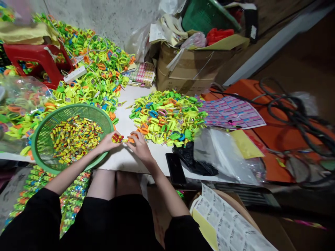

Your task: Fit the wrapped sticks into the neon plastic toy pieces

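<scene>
My left hand [111, 141] is closed around a few small yellow-and-red cylindrical pieces [117, 138], just off the basket's right rim. My right hand [140, 145] pinches a small orange plastic piece [133, 138], whose yellow end meets the pieces at my left fingertips. Under my left forearm stands a round green mesh basket [39, 153] with many more yellow-and-red pieces [75, 137] inside. Beyond my right hand lies a heap of yellow, green, orange and blue plastic pieces [167, 116] on the white tabletop [125, 116].
A larger heap of bright plastic pieces [104, 69] lies behind the basket, with a red stool [28, 57] and a white power strip [75, 74] on it. To the right are a black phone [175, 168], plastic bags [222, 150], a sticker sheet [232, 111] and a cardboard box [188, 68].
</scene>
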A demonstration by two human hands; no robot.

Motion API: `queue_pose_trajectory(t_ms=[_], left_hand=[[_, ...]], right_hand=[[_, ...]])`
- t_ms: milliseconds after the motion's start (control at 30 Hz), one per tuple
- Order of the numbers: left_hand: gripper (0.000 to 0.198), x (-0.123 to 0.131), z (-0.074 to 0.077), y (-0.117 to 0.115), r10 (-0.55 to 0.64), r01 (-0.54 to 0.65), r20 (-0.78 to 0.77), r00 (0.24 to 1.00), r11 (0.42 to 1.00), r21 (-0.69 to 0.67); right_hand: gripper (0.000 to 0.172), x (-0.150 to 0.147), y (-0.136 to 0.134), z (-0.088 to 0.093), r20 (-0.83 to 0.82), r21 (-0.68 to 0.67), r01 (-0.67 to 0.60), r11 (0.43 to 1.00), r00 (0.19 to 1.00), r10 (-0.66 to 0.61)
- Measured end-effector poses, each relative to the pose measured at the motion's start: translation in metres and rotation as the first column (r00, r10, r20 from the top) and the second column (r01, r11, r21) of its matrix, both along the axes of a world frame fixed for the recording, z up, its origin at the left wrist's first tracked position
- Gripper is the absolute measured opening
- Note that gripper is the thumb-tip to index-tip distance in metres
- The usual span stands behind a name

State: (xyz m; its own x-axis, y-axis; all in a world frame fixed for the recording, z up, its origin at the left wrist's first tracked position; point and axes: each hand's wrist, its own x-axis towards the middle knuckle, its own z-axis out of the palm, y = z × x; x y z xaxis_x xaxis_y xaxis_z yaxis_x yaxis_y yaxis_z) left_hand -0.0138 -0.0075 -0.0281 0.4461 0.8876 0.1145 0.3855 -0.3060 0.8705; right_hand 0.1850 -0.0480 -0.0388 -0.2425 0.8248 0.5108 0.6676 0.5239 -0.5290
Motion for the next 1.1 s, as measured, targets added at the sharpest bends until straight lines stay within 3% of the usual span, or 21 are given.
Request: queue_pose_trajectory(t_ms=[167, 300, 367, 467, 500, 533, 567, 633, 667, 700, 767, 833, 933, 1033, 1100], left_hand=[[0.028, -0.002, -0.003, 0.002, -0.020, 0.020, -0.006, 1.000, 1.000, 0.004], [0.031, -0.001, -0.003, 0.001, -0.022, 0.022, -0.057, 0.998, 1.000, 0.008], [0.033, 0.000, -0.003, 0.000, 0.004, -0.003, -0.070, 0.998, 1.000, 0.003], [0.032, -0.001, -0.003, -0.002, 0.028, -0.028, -0.084, 0.996, 1.000, 0.002], [0.030, 0.000, -0.003, -0.003, 0.033, -0.033, -0.085, 0.996, 0.999, 0.004], [0.028, 0.000, -0.002, -0.004, 0.040, -0.040, -0.083, 0.996, 0.999, 0.004], [0.026, 0.001, -0.001, -0.006, 0.054, -0.054, -0.075, 0.996, 0.999, 0.006], [0.023, 0.003, 0.001, -0.010, 0.097, -0.097, -0.048, 0.994, 0.995, 0.005], [0.022, 0.004, 0.003, -0.011, 0.119, -0.119, -0.031, 0.992, 0.993, -0.003], [0.021, 0.005, 0.004, -0.013, 0.136, -0.136, -0.011, 0.991, 0.991, -0.018], [0.020, 0.006, 0.006, -0.014, 0.164, -0.161, 0.035, 0.986, 0.985, -0.058], [0.020, 0.006, 0.004, -0.014, 0.186, -0.178, 0.082, 0.979, 0.979, -0.095], [0.020, 0.004, -0.005, -0.013, 0.213, -0.195, 0.120, 0.970, 0.970, -0.144], [0.020, 0.002, -0.018, -0.014, 0.217, -0.202, 0.071, 0.974, 0.964, -0.172], [0.020, 0.000, -0.027, -0.017, 0.141, -0.132, 0.032, 0.990, 0.971, -0.200]], right_hand=[[0.017, -0.007, -0.004, -0.010, -0.116, -0.010, 0.012, 1.000, 0.993, -0.013], [0.021, 0.003, -0.001, 0.000, -0.162, -0.203, -0.021, 0.979, 0.987, -0.013], [0.024, 0.027, 0.009, 0.011, -0.102, -0.359, -0.107, 0.927, 0.992, 0.074], [0.030, 0.083, 0.031, 0.026, -0.011, -0.580, -0.157, 0.800, 0.983, 0.185], [0.034, 0.103, 0.038, 0.029, -0.005, -0.563, -0.050, 0.825, 0.998, 0.057], [0.040, 0.120, 0.043, 0.030, -0.023, -0.470, 0.132, 0.872, 0.987, -0.162], [0.048, 0.133, 0.047, 0.030, -0.059, -0.354, 0.329, 0.875, 0.926, -0.372], [0.066, 0.145, 0.053, 0.023, -0.163, -0.160, 0.609, 0.777, 0.760, -0.629], [0.071, 0.143, 0.056, 0.016, -0.179, -0.113, 0.646, 0.755, 0.734, -0.655], [0.071, 0.136, 0.061, 0.008, -0.164, -0.101, 0.627, 0.773, 0.756, -0.634], [0.057, 0.112, 0.077, -0.009, -0.083, -0.138, 0.477, 0.868, 0.868, -0.490], [0.042, 0.081, 0.107, -0.026, 0.044, -0.202, 0.310, 0.929, 0.951, -0.307], [0.035, 0.034, 0.174, -0.042, 0.289, -0.244, 0.195, 0.950, 0.950, -0.121], [0.038, -0.002, 0.252, -0.052, 0.394, -0.234, 0.167, 0.958, 0.917, -0.063], [0.044, -0.018, 0.298, -0.058, 0.427, -0.239, 0.158, 0.958, 0.903, -0.042]])
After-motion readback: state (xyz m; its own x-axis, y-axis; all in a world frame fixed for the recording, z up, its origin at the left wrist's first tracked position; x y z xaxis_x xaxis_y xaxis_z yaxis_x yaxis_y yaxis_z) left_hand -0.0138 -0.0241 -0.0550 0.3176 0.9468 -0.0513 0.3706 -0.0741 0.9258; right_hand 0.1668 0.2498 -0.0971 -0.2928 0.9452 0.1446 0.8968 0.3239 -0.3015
